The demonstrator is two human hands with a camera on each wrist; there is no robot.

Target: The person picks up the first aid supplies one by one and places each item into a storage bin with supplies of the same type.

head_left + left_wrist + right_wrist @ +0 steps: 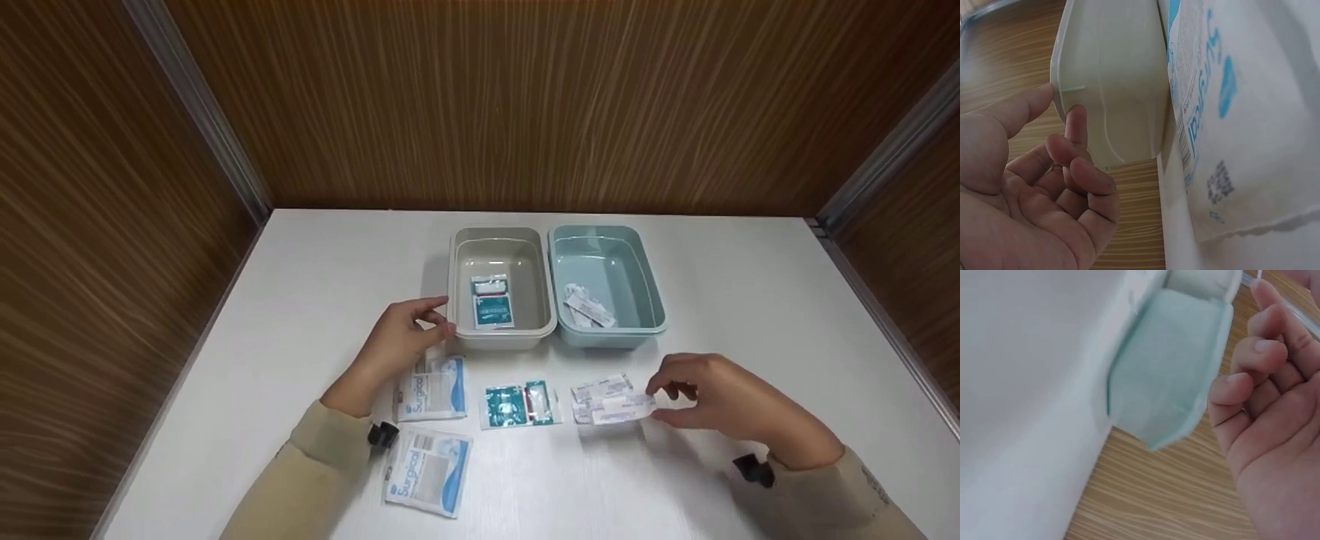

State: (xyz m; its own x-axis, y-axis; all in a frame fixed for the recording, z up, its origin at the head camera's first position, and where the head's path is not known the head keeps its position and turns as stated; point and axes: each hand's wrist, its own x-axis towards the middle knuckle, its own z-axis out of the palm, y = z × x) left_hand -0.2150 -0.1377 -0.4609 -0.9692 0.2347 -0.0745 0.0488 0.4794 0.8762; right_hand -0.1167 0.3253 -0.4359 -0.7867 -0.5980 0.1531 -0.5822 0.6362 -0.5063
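In the head view my left hand [405, 330] pinches the left rim of a beige bin [504, 341] between thumb and finger. The left wrist view shows the thumb on the rim and a fingertip just under it, the other fingers curled. My right hand [712, 394] holds a white wrapped adhesive bandage [624, 409] by its right end, thumb against fingertips. It overlaps more wrapped bandages [602, 386] lying on the table. Only a thin white edge of it shows at the fingertips in the right wrist view.
A light blue bin [611, 341] holds several wrapped bandages [589, 306]. Teal-and-white sachets [493, 304] lie in the beige bin. Another teal sachet pair [520, 405] is on the white table [337, 262]. Two Surgical packs [431, 390] lie below the left wrist; wood-grain panels [510, 105] enclose the table.
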